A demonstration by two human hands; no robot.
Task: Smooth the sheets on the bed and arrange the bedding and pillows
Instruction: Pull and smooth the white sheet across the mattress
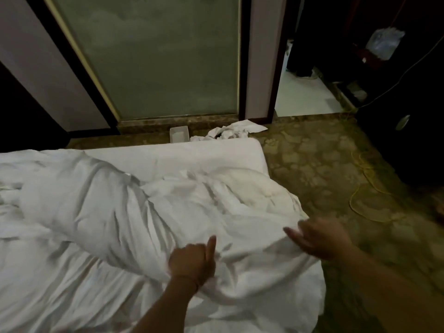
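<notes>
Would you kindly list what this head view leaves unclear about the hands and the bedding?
- Right hand: motion blur hides whether its fingers hold the duvet.
- Left hand: fingers curl into the fabric, fingertips hidden by folds.
- Bed: cut off by left and bottom edges.
- Pillows: none distinguishable under the rumpled duvet.

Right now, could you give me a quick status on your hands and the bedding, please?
Left hand gripping the white duvet, thumb up. Right hand open, blurred, over the duvet's edge. Duvet bunched, unsmoothed. Loose linen on the floor beyond the mattress.
</notes>
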